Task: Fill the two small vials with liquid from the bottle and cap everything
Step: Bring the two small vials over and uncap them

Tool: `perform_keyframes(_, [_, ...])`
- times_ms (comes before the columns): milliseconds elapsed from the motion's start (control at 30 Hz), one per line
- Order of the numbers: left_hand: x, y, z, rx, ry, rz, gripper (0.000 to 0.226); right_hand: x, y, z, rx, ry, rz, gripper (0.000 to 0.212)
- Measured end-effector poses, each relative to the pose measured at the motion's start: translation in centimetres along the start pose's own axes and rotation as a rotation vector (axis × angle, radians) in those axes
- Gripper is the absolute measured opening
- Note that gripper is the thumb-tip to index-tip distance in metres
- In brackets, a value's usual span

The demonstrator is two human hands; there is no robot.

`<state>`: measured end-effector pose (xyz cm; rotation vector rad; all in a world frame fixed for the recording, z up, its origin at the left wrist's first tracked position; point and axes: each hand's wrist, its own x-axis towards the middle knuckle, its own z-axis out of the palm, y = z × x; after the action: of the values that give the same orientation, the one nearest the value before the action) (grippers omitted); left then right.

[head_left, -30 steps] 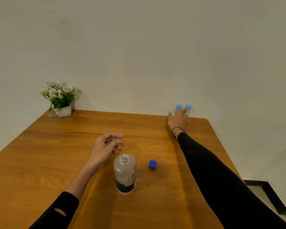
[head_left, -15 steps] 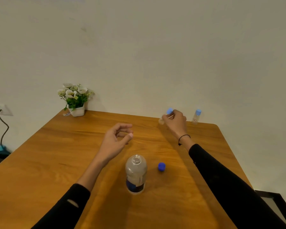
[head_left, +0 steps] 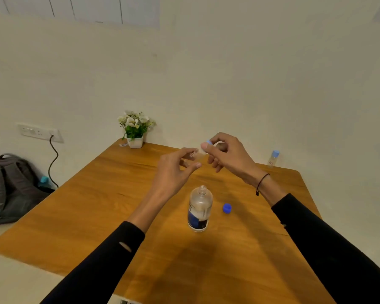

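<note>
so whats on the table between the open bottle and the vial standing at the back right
In the head view, only the loose blue cap lies near the bottle; the table beyond is bare up to the vial, with the right hand above.

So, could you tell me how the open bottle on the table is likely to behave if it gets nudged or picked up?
The bottle stands tall on a narrow base, so a knock near the neck may well tip it. It is uncapped, its cap lying beside it, so tipping would probably spill. It looks like thin clear plastic, probably light and slightly squashy.
</note>
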<state>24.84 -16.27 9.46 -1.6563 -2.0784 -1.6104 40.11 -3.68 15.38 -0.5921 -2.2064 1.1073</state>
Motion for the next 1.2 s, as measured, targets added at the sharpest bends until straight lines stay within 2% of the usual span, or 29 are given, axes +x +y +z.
perform_keyframes(100, [-1.3,0.0,-1.0,0.028,-0.003,0.014,0.048,-0.7,-1.0,-0.1,-0.116,-0.007,-0.075,0.027])
perform_keyframes(233, [-2.7,0.1,-1.9,0.029,-0.044,0.017,0.048,-1.4,-1.3,0.2,-0.210,-0.107,-0.179,0.006])
perform_keyframes(267, [-3.0,0.1,-2.0,0.015,-0.067,0.007,0.048,-1.6,-1.2,0.2,-0.252,-0.132,-0.203,0.008])
perform_keyframes(333, [-3.6,-0.1,-2.1,-0.030,-0.132,-0.012,0.047,-2.1,-1.6,0.3,-0.347,-0.202,-0.254,0.025])
perform_keyframes(400, [-3.9,-0.3,-2.2,-0.072,-0.169,-0.004,0.045,-2.9,-2.6,0.3,-0.385,-0.300,-0.260,0.054])
perform_keyframes(433, [-4.0,-0.4,-2.2,-0.075,-0.166,0.002,0.044,-3.2,-3.2,0.4,-0.366,-0.319,-0.239,0.067])
perform_keyframes(467, [-4.1,-0.4,-2.1,-0.070,-0.154,0.004,0.044,-3.2,-3.6,0.6,-0.354,-0.287,-0.218,0.071])
perform_keyframes(567, [-4.1,-0.3,-2.0,-0.057,-0.111,0.002,0.047,-2.7,-4.0,1.4,-0.592,-0.096,-0.200,0.044])
perform_keyframes(633, [-4.1,-0.3,-2.0,-0.042,-0.111,0.005,0.049,-2.4,-3.8,1.4,-0.730,-0.091,-0.239,0.026])
perform_keyframes(667, [-4.0,-0.4,-2.1,-0.053,-0.114,-0.001,0.048,-2.3,-3.7,1.4,-0.692,-0.130,-0.279,0.016])
perform_keyframes(700, [-4.0,-0.5,-2.1,-0.067,-0.111,-0.009,0.047,-2.4,-3.8,1.2,-0.627,-0.187,-0.315,0.023])
perform_keyframes(767, [-4.1,-0.8,-2.2,-0.080,-0.097,-0.013,0.044,-2.8,-4.4,1.0,-0.485,-0.306,-0.290,0.062])
perform_keyframes(800, [-4.2,-1.0,-2.2,-0.086,-0.094,-0.010,0.043,-2.9,-4.6,1.1,-0.471,-0.301,-0.251,0.074])
perform_keyframes(833, [-4.2,-1.1,-2.3,-0.092,-0.092,-0.009,0.041,-2.8,-4.7,1.4,-0.508,-0.255,-0.218,0.073])
perform_keyframes(933, [-4.3,-1.3,-2.2,-0.067,-0.088,-0.006,0.040,-2.5,-4.2,1.7,-0.697,-0.144,-0.251,0.031])
perform_keyframes(1000, [-4.4,-1.5,-2.0,-0.054,-0.098,0.006,0.040,-2.5,-4.0,1.5,-0.649,-0.160,-0.302,0.011])
perform_keyframes(1100, [-4.4,-2.3,-1.8,-0.051,-0.135,0.008,0.037,-2.8,-4.2,1.0,-0.562,-0.153,-0.355,0.023])
perform_keyframes(1200, [-4.4,-3.0,-1.9,-0.109,-0.142,-0.028,0.032,-2.9,-3.5,0.3,-0.525,-0.058,-0.354,0.019])
